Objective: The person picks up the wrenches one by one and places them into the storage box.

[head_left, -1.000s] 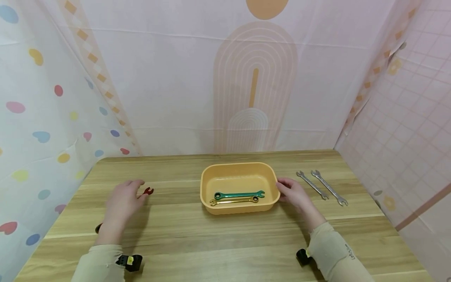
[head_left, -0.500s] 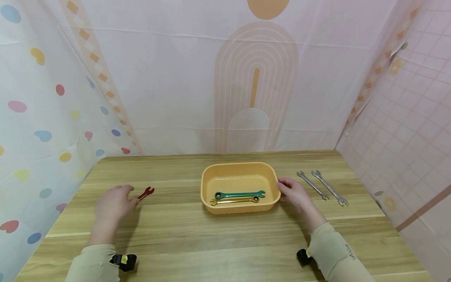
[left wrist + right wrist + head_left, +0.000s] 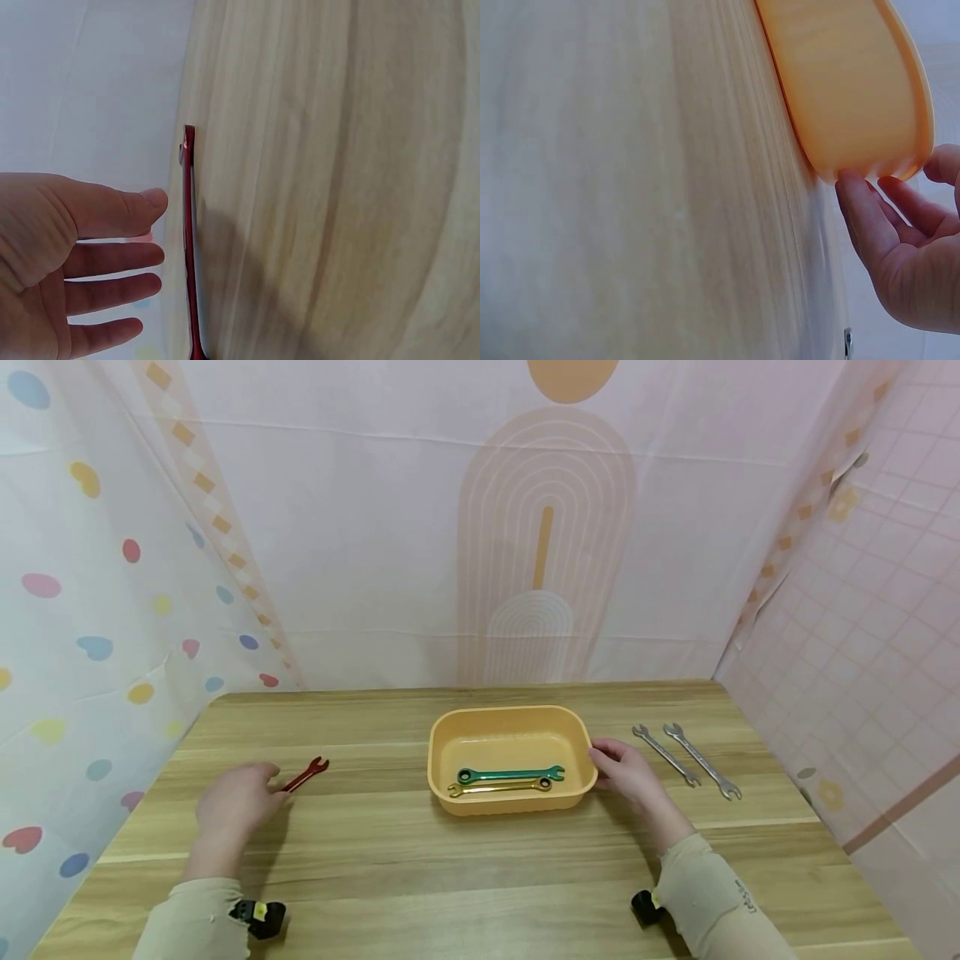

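Observation:
In the head view my left hand (image 3: 235,803) is over the left of the table, at a red wrench (image 3: 306,774) whose open end shows past the fingers; the rest is hidden under the hand. The left wrist view shows a gap between the thumb (image 3: 124,211) and the wrench, the fingers extended around nothing. At the right end of a yellow plastic basin (image 3: 510,720), my right hand (image 3: 628,770) touches the outer wall and rim with its fingertips. A green ratcheting wrench (image 3: 510,774) and a gold one (image 3: 498,788) lie inside, side by side.
Two silver open-end wrenches (image 3: 666,754) lie to the right of my right hand, roughly parallel. The wooden table (image 3: 465,877) ends at a patterned curtain (image 3: 360,552) at the back and sides. Black cameras (image 3: 264,918) sit on both wrists.
My left hand has drawn left and toward me along the red wrench, uncovering more of its shaft. The wrench, the basin and my right hand have stayed in place.

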`<state>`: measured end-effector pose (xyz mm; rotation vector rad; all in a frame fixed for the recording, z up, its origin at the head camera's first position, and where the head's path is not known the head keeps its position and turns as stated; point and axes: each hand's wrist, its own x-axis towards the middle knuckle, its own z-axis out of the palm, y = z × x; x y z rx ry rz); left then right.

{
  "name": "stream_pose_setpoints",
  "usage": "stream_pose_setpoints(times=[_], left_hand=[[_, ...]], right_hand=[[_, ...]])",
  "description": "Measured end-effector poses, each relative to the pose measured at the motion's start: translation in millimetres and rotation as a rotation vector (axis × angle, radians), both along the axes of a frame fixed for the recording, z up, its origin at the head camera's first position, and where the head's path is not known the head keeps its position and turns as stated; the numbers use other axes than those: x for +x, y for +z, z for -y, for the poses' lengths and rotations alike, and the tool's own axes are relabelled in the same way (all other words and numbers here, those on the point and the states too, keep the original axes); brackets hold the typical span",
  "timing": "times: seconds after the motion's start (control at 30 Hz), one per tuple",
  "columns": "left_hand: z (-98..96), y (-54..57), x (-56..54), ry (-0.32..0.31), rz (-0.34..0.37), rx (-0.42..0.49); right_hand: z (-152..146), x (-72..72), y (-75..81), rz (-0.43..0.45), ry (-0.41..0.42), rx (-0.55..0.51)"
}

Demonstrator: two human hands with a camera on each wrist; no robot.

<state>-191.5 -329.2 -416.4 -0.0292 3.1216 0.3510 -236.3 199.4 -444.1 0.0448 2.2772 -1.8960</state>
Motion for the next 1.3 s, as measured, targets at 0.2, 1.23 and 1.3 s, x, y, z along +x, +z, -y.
stream_pose_setpoints(times=[0.2,1.23,1.3], left_hand=[[2.4,-0.3,-3.0,0.003,0.022,0.004],[4.5,-9.7,-9.6,0.076,0.09,0.077],[4.5,-8.7,-10.2,0.079,0.101,0.079]], right_hand=[[-0.5,-0.7,-1.1,-0.006,0.006,0.0],[-1.0,-1.5,-1.6,-0.004,0.011,0.005],[-0.8,-1.6,-1.8,-0.005,0.011,0.009]])
